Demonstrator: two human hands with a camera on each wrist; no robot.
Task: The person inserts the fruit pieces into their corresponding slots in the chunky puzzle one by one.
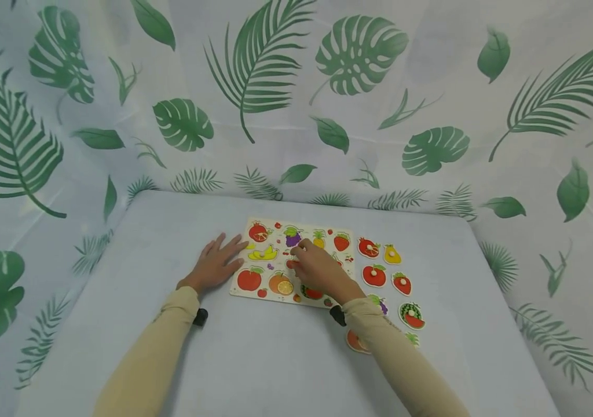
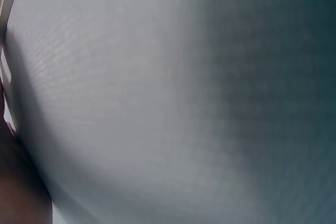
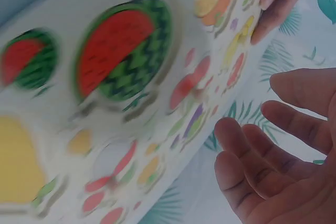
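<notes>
A pale puzzle board point(image 1: 270, 297) printed with colourful fruit lies on the table. My left hand point(image 1: 218, 262), fingers spread, rests at its left edge, beside the banana picture point(image 1: 262, 253). Over the middle of the board is my right hand point(image 1: 322, 271), its fingers bent loosely downward. In the right wrist view the right hand point(image 3: 283, 150) shows parted fingers with nothing between them. The large watermelon picture point(image 3: 126, 51) and a yellow shape point(image 3: 21, 161) show on the board there. The left wrist view is mostly blurred tabletop, with part of the left hand point(image 2: 23, 187) in the corner.
Right of the board lie loose knobbed fruit pieces, among them a pomegranate point(image 1: 368, 248), pear point(image 1: 392, 255), apple point(image 1: 374, 275), strawberry point(image 1: 402, 284) and watermelon point(image 1: 412, 316). My right sleeve point(image 1: 395, 353) partly covers the nearer pieces. A leaf-patterned cloth point(image 1: 275, 145) hangs behind the table.
</notes>
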